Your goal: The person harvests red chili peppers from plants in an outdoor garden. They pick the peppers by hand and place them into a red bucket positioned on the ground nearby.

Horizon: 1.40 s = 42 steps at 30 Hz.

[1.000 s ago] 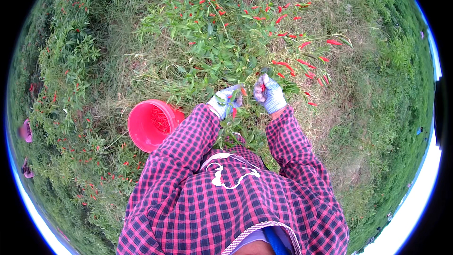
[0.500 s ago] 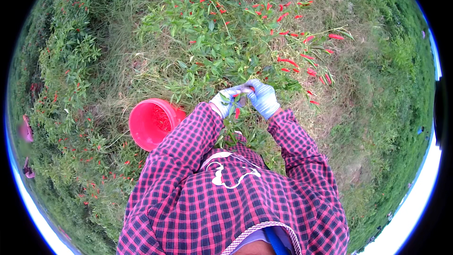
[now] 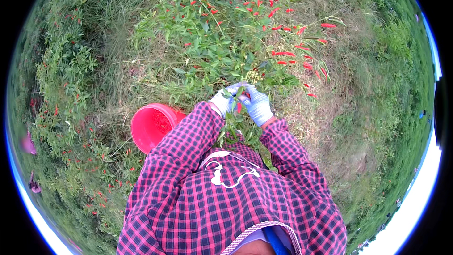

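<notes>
A chili plant with green leaves and many thin red chilies stands right in front of me. Both my hands wear pale gloves and meet at a leafy stem of it. My left hand is closed around the stem with a red chili showing beside its fingers. My right hand pinches the same spot from the right. Leaves hide the fingertips. A red bucket with red chilies inside sits on the grass just left of my left forearm.
More ripe red chilies hang on branches to the upper right. Another chili bush grows at the left. Dry and green grass covers the ground around. My red-and-black checked sleeves fill the lower middle.
My two hands have come together at the stem, the right one moving left and down toward the left one. The bucket has not moved.
</notes>
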Available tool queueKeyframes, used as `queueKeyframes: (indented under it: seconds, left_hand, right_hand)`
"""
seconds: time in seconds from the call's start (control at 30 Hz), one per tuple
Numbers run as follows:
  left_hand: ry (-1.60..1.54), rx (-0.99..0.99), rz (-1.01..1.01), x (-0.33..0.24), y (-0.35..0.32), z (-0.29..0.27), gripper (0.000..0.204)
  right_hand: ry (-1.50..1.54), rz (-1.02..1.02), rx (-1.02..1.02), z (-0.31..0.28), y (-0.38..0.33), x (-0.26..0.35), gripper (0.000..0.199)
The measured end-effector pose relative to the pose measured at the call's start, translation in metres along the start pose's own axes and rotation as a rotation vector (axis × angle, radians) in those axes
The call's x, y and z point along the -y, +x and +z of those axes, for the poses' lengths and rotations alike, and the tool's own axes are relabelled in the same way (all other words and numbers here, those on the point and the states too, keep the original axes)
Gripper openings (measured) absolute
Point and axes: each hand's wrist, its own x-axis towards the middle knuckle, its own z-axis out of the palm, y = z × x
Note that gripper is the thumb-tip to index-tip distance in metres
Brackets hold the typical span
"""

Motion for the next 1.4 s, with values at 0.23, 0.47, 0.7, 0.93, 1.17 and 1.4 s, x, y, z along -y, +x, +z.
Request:
queueKeyframes:
  seconds: [0.23,0.47,0.7,0.93,1.17,1.4]
  left_hand:
    - [-0.193,-0.094,0.05,0.006,-0.001,0.009,0.018]
    - [-0.493,0.067,-0.137,0.005,0.014,-0.014,0.023]
    - [0.176,0.093,-0.058,0.016,0.027,-0.02,0.026]
    - [0.046,-0.196,-0.2,0.007,0.013,-0.013,0.026]
    - [1.668,-0.43,-0.139,-0.017,0.001,0.028,0.029]
    - [2.184,0.26,0.655,-0.031,0.001,0.053,0.035]
  right_hand:
    - [1.646,0.368,0.144,-0.02,0.012,-0.009,0.029]
    - [0.641,0.046,0.132,-0.035,-0.024,0.019,0.016]
    - [-0.068,0.051,-0.053,-0.01,-0.024,0.005,0.018]
    - [1.65,0.318,-0.054,-0.034,-0.031,-0.007,0.019]
    - [0.603,0.41,-0.664,-0.047,0.034,-0.089,0.031]
    - [0.09,0.517,-0.561,-0.057,0.087,-0.092,0.037]
